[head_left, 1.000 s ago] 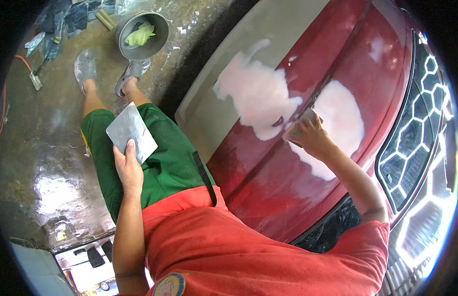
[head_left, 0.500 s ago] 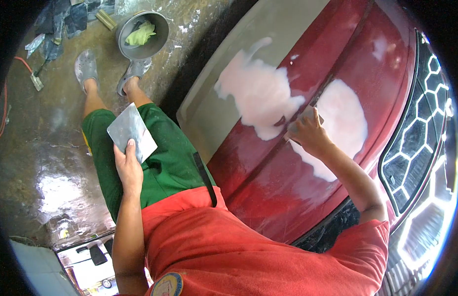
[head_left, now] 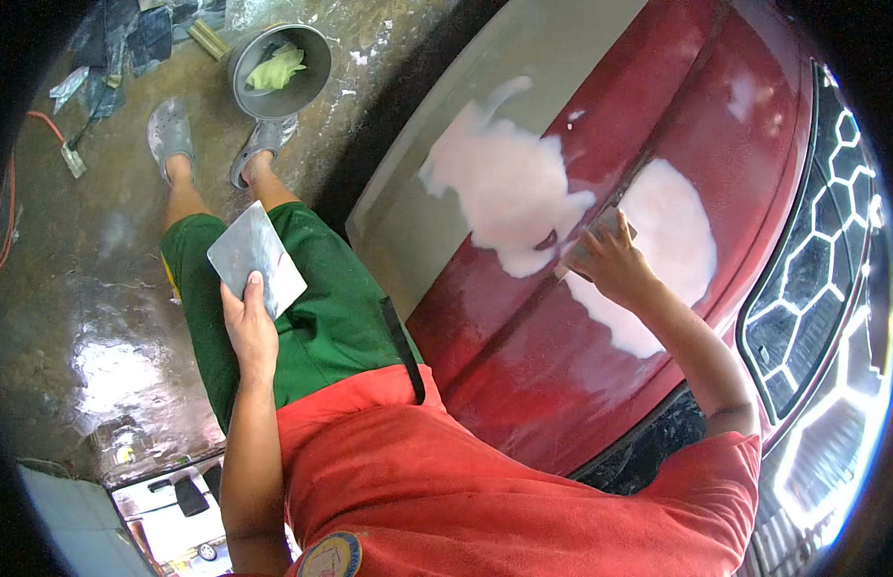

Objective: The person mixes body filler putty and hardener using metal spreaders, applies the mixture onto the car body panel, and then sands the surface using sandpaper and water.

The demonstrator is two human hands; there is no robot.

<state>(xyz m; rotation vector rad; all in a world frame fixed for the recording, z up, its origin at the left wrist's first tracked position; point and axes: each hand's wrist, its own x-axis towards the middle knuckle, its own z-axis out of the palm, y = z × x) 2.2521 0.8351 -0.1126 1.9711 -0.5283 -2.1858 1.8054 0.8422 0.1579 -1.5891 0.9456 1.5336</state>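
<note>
My left hand (head_left: 251, 327) grips a flat grey plate (head_left: 254, 258) by its lower edge, thumb on top, above the green shorts. On the right, my right hand (head_left: 608, 262) presses a small flat greyish block (head_left: 620, 221) to the red car panel (head_left: 523, 356). The block is mostly hidden beneath the fingers. It lies at the left edge of a pale pink filler patch (head_left: 669, 226), beside the panel's dark seam. Another pink patch (head_left: 509, 183) spreads over the panel to the left of that hand.
A round metal bucket (head_left: 317, 88) holding a yellow-green cloth (head_left: 275, 69) stands by the feet in grey clogs. An orange cord (head_left: 45, 117) with a socket block lies at far left. Dark sheets (head_left: 144, 40) lie on the floor. The car's glass (head_left: 802, 279) reflects hexagonal lights.
My right hand has shifted very slightly on the panel, with its fingers a little more spread. My left hand and the plate are almost unchanged.
</note>
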